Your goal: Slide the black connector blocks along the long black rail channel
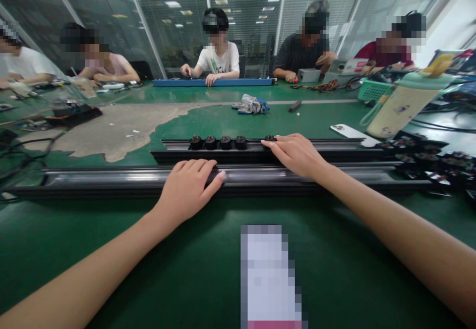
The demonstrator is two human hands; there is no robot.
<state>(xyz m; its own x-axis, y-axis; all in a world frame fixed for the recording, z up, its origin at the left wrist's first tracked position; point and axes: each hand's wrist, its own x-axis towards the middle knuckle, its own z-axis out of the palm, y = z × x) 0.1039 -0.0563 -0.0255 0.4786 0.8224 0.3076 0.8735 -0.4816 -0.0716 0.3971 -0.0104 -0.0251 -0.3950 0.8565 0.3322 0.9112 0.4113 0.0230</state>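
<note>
Two long black channel rails lie across the table, one behind the other. My left hand (pixel 186 189) rests on the near rail (pixel 122 176), fingers flat over it and thumb apart. At the far rail (pixel 316 146), my right hand (pixel 295 153) pinches a small black round socket module (pixel 269 139) between thumb and fingers, at the channel. To its left, several similar black socket modules (pixel 225 142) sit in a row in the same channel, with a gap between them and the pinched one. My right fingers partly hide that module.
A pile of black parts (pixel 435 158) lies at the right, by a cream tumbler (pixel 403 106) and a white phone (pixel 349 131). Gloves (pixel 251 104) lie beyond the rails. A blurred screen (pixel 271 274) is in front of me. Several people work across the table around a blue rail (pixel 215 82).
</note>
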